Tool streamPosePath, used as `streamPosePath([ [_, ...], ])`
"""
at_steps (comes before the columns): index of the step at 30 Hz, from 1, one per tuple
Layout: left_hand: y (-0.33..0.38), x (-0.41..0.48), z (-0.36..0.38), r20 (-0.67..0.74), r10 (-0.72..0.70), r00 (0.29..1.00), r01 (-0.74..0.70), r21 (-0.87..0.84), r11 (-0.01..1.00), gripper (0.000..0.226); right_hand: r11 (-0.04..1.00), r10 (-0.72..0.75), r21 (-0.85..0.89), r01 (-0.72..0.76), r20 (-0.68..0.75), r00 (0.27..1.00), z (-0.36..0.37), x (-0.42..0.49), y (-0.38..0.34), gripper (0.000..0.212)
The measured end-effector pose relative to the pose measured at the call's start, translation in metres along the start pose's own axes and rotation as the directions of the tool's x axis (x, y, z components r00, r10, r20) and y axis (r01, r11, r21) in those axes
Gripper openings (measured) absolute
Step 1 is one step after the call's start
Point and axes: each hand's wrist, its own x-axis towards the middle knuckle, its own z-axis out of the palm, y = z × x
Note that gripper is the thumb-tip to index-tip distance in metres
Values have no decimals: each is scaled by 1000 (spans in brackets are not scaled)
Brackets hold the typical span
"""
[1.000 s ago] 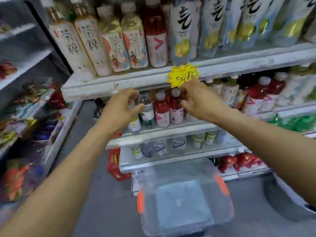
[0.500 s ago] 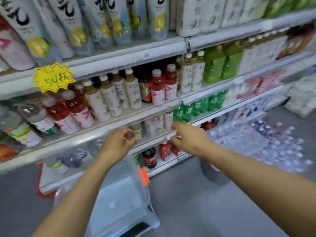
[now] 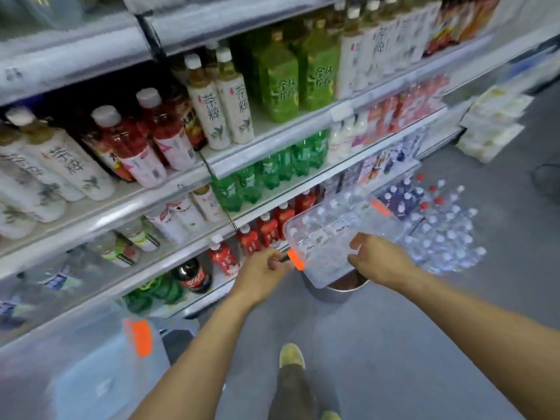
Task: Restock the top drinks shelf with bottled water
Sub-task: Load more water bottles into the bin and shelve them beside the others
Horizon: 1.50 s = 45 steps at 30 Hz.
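Left grip [image 3: 263,275]: fingers curled tight against the orange latch [image 3: 295,260] on the near-left end of the clear bin [image 3: 315,280]; cannot tell whether holding the latch or only touching it.
Right grip [image 3: 377,262]: thumb and fingers curled round the bin's near-right rim.
Bottled water [image 3: 327,225]: standing upright in the clear bin, caps up, between the two grips, low by the bottom shelf.
Clear bin: resting tilted on a round metal pot [image 3: 342,288] on the floor.
Floor, far right: shrink-wrapped water packs [image 3: 442,237] just beyond the bin.
Near left: second clear bin [image 3: 91,374] with an orange latch, blurred.
Shelves [image 3: 272,147]: tea bottles [image 3: 224,98] above, green soda bottles [image 3: 272,168] one level down.
Change from half a second earlier: both grips lowered from the shelf edge above the near bin to the water-filled bin farther right; view swung right and down; yellow price star gone from sight; a shoe [image 3: 291,356] now visible below.
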Motion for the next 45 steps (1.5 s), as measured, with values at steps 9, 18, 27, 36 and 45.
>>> streamPosePath([
  [9,18,167,84,160,-212,964,235,-143,961,36,998,66,-30,-64,99,993,0,138,62,35],
  [18,1,266,201,147,-508,849,524,-97,846,58,995,100,-19,-99,112,989,18,263,150,45],
  [27,-24,317,267,-163,-647,745,665,108,739,100,993,103,-77,-88,215,971,65,355,183,102],
  [36,-25,328,269,-230,-676,700,707,95,700,98,997,67,14,-75,308,949,74,375,199,102],
  [45,-28,316,245,-125,-739,662,700,-247,670,88,803,171,490,-340,355,919,69,360,187,68],
])
